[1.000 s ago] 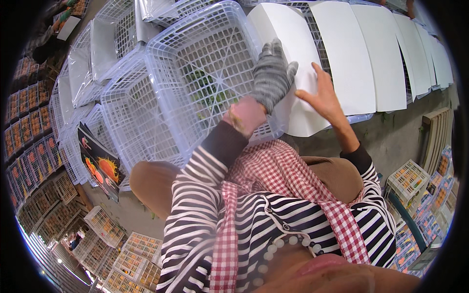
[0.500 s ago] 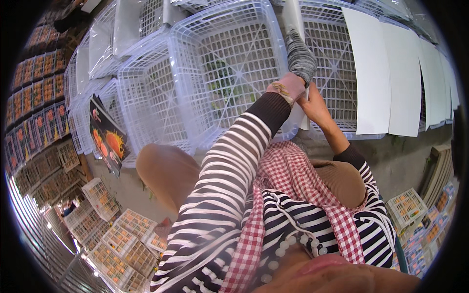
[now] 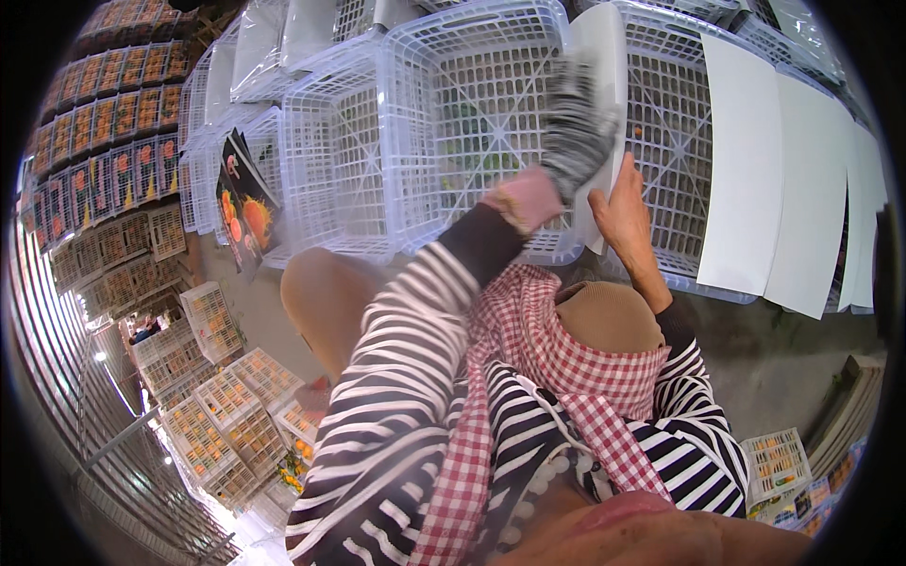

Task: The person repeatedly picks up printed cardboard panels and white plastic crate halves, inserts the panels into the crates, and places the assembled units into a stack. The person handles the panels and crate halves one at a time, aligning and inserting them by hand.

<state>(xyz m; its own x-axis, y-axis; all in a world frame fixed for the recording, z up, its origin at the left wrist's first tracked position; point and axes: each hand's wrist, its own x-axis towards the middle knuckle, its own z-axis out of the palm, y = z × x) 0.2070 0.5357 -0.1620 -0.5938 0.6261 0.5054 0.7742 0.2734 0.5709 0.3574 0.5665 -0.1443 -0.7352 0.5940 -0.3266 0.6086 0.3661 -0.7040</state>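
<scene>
Head view: white sheet [image 3: 612,94] between gloved left hand [image 3: 574,124], grip unclear from blur, and right hand [image 3: 625,209], narrow around its edge.

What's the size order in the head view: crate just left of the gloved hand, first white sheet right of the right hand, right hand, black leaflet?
1. Crate
2. White sheet
3. Right hand and black leaflet: look too alike to rank.
</scene>
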